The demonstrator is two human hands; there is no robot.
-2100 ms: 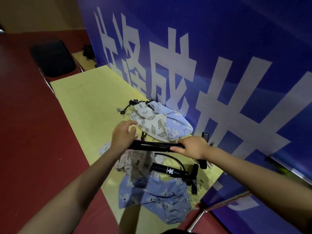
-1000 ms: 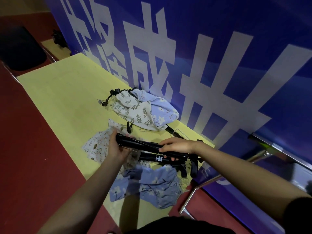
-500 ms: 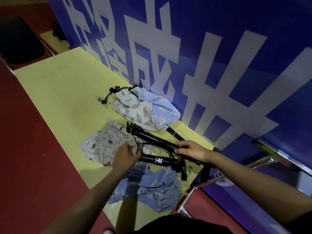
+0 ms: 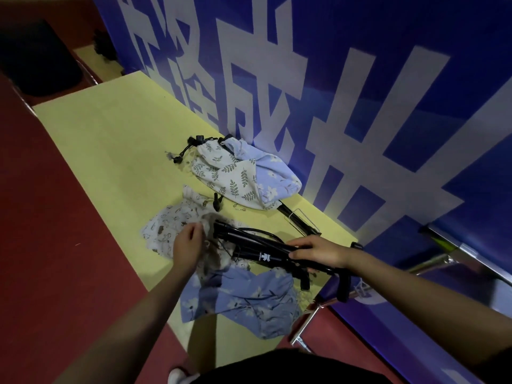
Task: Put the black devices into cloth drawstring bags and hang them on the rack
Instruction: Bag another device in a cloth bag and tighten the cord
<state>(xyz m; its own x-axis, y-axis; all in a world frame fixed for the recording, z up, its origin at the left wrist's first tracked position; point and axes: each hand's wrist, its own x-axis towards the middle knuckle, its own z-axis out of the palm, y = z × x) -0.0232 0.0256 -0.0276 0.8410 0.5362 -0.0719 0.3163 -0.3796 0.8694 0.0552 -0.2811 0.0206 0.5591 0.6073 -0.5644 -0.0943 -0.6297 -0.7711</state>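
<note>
A blue banner [image 4: 360, 79] with white characters backs the yellow table [image 4: 110, 151]. Against the banner lie two filled bags [image 4: 241, 176]. Nearer the table's front edge, the right hand [image 4: 318, 252] grips a black device [image 4: 249, 242], while the left hand [image 4: 188, 245] pinches the patterned cloth bag [image 4: 169, 225] beside a blue floral bag [image 4: 249, 300].
</note>
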